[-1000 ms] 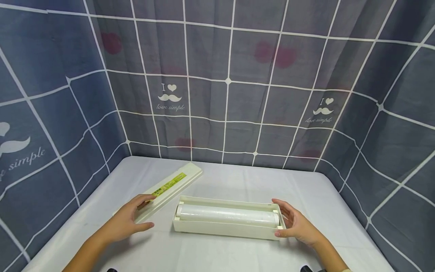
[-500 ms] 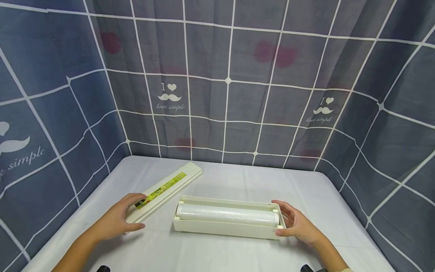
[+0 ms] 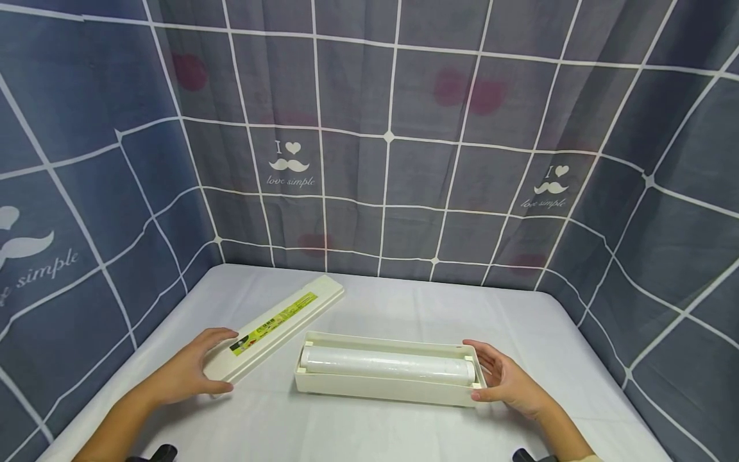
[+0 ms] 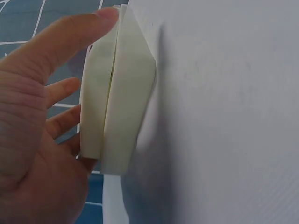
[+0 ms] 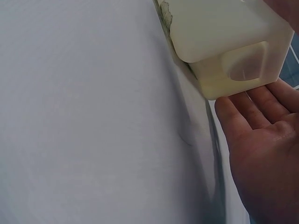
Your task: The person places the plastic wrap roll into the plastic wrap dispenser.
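Note:
In the head view, a long cream lid (image 3: 280, 330) with a green-yellow label lies slanted at the left. My left hand (image 3: 181, 369) holds its near end, thumb on one edge and fingers at the other. The left wrist view shows the lid's end (image 4: 124, 93) between thumb and fingers. To the right stands an uncovered cream cling film box (image 3: 381, 389). A white roll of cling film (image 3: 387, 364) lies lengthwise inside. My right hand (image 3: 508, 385) grips the box's right end. In the right wrist view, its fingertips touch the box's end wall (image 5: 275, 60).
A white cloth (image 3: 404, 433) covers the table. Dark grid-patterned curtains (image 3: 352, 160) stand behind it and at both sides. Black pieces of the wrist gear (image 3: 164, 452) show at the bottom edge.
My left hand has slid left along the lid to its near end, uncovering more of the label. The lid's far end and the box have stayed in place, with the right hand nearly still.

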Demonstrator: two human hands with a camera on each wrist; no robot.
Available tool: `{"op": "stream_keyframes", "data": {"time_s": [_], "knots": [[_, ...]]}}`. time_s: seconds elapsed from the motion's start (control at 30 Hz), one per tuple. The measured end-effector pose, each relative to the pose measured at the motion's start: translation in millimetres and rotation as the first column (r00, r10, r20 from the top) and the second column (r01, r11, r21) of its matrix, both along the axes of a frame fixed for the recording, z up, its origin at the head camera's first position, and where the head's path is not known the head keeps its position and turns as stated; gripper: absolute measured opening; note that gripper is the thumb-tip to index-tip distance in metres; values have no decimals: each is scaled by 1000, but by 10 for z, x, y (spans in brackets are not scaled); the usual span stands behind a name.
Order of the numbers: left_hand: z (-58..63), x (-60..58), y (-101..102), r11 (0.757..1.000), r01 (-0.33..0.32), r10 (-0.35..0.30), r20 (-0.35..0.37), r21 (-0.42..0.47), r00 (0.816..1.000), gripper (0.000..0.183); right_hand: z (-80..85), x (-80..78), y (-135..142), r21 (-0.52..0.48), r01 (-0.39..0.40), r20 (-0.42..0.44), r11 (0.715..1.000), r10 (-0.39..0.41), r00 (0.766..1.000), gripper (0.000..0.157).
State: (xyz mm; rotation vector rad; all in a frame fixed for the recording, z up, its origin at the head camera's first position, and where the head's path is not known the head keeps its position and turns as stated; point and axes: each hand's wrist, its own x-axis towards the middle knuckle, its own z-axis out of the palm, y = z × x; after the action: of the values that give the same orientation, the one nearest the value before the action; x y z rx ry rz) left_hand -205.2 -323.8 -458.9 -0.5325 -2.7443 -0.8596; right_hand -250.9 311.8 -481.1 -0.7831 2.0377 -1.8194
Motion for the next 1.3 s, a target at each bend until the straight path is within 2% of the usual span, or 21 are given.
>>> {"op": "stream_keyframes", "data": {"time_s": [0.37, 1.0, 1.3], "knots": [[-6, -6, -97, 1000, 14, -12, 81, -21, 997, 109, -9, 4, 6, 5, 10, 6, 1000, -10, 1000, 98], [-42, -18, -143, 1000, 22, -21, 222, -1, 975, 108, -14, 19, -8, -15, 0, 25, 1000, 1, 1000, 97], [-71, -16, -110, 1000, 23, -19, 173, -19, 985, 114, -11, 26, -7, -18, -3, 16, 1000, 3, 1000, 95]]}}
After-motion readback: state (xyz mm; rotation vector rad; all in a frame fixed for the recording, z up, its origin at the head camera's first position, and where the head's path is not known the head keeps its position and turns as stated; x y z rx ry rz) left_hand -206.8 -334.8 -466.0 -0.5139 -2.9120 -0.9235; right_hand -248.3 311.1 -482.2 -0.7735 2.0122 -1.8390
